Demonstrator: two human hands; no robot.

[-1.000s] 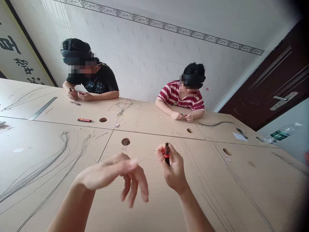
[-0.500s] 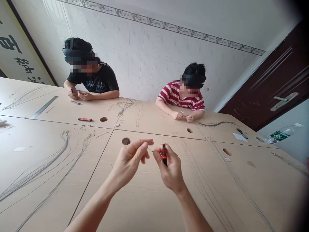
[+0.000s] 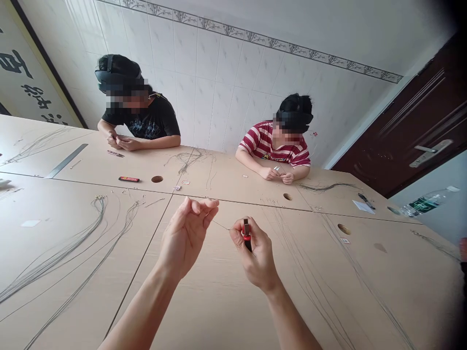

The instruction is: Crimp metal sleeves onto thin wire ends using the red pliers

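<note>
My right hand [image 3: 257,253] is closed around small pliers [image 3: 247,233] with red and black handles, held upright over the middle of the table. Its thumb and forefinger also pinch the end of a thin wire [image 3: 221,225], which runs up and left toward my other hand. My left hand [image 3: 188,236] is raised with its palm turned inward and its fingers loosely spread and slightly bent. No grip on the wire shows there; the wire passes near its fingertips.
Wire bundles lie on the table [image 3: 197,311] at left [image 3: 83,233] and right [image 3: 302,262]. Across it sit two people. A red and black case [image 3: 129,179], a metal ruler [image 3: 67,161], a bottle [image 3: 426,201] and round holes are around.
My left hand has moved left and turned, its fingers coming away from the wire and opening. My right hand has barely moved. More of the wire shows between the hands.
</note>
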